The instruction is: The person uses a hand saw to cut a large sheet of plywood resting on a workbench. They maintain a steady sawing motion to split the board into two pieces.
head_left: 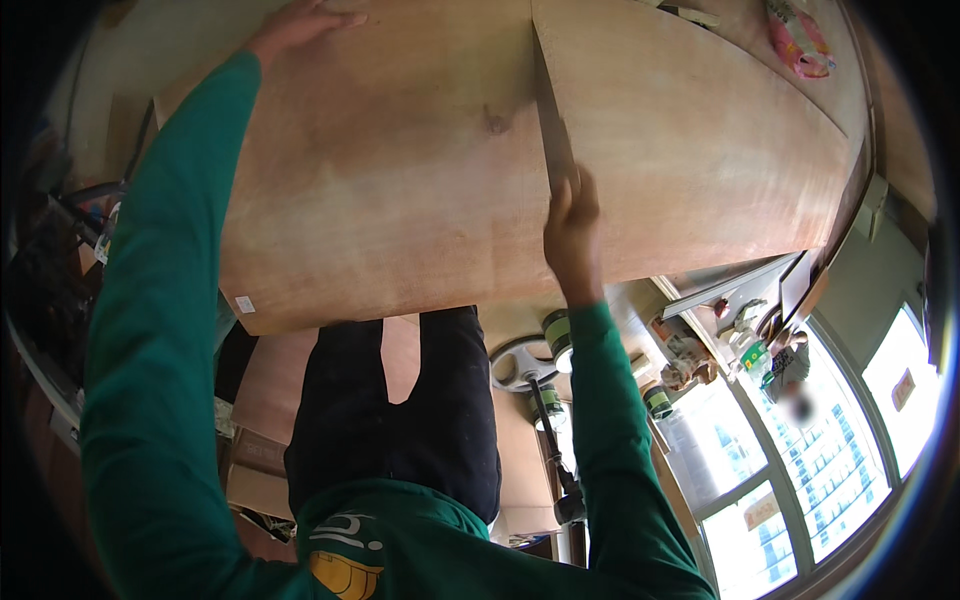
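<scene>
Two large sheets of light brown plywood lie before me. The left plywood sheet covers my upper legs' far side, and the right plywood sheet lies beside it, with a dark narrow gap at their seam. My left hand rests on the far part of the left sheet, fingers stretched out, partly cut off by the upper rim. At the seam, my right hand is closed with bent fingers on a sheet's edge; which of the two it grips is hard to tell. A small white label sits on the left sheet's near corner.
A pink plastic packet lies at the far right. Several green-and-white cans and a grey round-based stand are below the right sheet. Cardboard boxes stand at lower left. A person appears near the windows.
</scene>
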`<state>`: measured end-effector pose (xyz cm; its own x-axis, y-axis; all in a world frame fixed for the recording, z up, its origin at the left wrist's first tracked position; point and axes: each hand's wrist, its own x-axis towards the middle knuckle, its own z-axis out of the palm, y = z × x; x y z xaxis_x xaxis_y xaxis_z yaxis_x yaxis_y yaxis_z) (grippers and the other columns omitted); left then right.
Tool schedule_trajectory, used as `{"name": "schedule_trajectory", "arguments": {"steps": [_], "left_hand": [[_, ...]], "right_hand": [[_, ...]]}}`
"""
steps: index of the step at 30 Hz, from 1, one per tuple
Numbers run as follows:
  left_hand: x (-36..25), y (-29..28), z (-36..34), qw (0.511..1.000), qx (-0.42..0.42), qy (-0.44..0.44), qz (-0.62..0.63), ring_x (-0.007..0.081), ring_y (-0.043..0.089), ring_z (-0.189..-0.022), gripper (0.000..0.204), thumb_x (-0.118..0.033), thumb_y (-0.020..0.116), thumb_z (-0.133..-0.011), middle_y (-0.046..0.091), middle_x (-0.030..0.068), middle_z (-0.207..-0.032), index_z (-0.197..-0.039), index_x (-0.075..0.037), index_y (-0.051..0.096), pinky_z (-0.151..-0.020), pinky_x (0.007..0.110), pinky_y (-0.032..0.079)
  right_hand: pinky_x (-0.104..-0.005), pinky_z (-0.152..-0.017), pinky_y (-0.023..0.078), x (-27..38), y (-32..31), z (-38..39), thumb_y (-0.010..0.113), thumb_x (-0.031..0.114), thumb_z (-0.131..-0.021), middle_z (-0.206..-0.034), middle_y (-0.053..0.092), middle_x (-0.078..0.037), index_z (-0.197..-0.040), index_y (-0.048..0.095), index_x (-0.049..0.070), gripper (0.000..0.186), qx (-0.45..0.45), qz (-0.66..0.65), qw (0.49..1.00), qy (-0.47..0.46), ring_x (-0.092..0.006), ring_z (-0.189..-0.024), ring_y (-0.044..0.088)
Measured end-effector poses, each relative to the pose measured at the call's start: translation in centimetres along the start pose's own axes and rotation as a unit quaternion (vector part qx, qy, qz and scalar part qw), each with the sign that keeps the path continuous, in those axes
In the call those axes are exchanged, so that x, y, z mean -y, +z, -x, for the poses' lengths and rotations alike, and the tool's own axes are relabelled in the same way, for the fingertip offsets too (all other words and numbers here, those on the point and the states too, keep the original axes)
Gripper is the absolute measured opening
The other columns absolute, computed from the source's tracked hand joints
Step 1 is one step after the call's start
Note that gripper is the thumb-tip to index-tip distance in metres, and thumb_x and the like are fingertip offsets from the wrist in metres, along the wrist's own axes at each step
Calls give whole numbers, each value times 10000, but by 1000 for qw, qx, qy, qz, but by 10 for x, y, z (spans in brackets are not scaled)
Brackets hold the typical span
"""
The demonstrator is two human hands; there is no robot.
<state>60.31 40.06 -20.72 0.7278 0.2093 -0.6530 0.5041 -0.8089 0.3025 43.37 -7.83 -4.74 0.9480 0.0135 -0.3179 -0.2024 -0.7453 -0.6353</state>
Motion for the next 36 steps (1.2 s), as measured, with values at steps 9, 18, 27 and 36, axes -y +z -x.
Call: {"name": "schedule_trajectory", "arguments": {"steps": [9, 18, 27, 36], "left_hand": [[39, -3, -4, 999, -3, -21, 40, 337, 295, -1622, 1443, -897, 779, -658, 305, 175, -1755, -1704, -40, 277, -1315, 446, 266], [42, -3, -22, 1000, -20, 14, 15, 334, 353, -1595, 1458, -869, 799, -662, 401, 185, -1701, -1683, 31, 276, -1295, 434, 306], [28, -3, 3, 999, 13, -14, 36, 335, 355, -1593, 1460, -880, 789, -666, 398, 199, -1699, -1688, 23, 267, -1294, 444, 311], [30, -5, -11, 1000, -10, 2, -2, 350, 314, -1612, 1460, -919, 762, -656, 328, 198, -1740, -1689, -1, 291, -1309, 458, 284]], "right_hand": [[-423, -986, 571, 66, -126, 148, 511, 158, -1108, -1221, 754, -273, -1445, 548, -17, 381, 89, 20, 988, 124, -359, -1174, 750], [-537, -803, 552, 9, 17, -55, 556, 261, -1113, -1105, 685, -374, -1340, 593, -46, 384, 14, -9, 997, -75, -545, -1008, 669], [-363, -684, 543, 54, -137, 173, 470, 247, -1121, -1116, 767, -210, -1471, 587, -36, 465, 85, 56, 986, 134, -174, -747, 688], [-557, -793, 544, 15, 14, -43, 535, 235, -1120, -1071, 689, -356, -1334, 597, -33, 349, 4, -26, 999, -45, -554, -987, 673]]}}
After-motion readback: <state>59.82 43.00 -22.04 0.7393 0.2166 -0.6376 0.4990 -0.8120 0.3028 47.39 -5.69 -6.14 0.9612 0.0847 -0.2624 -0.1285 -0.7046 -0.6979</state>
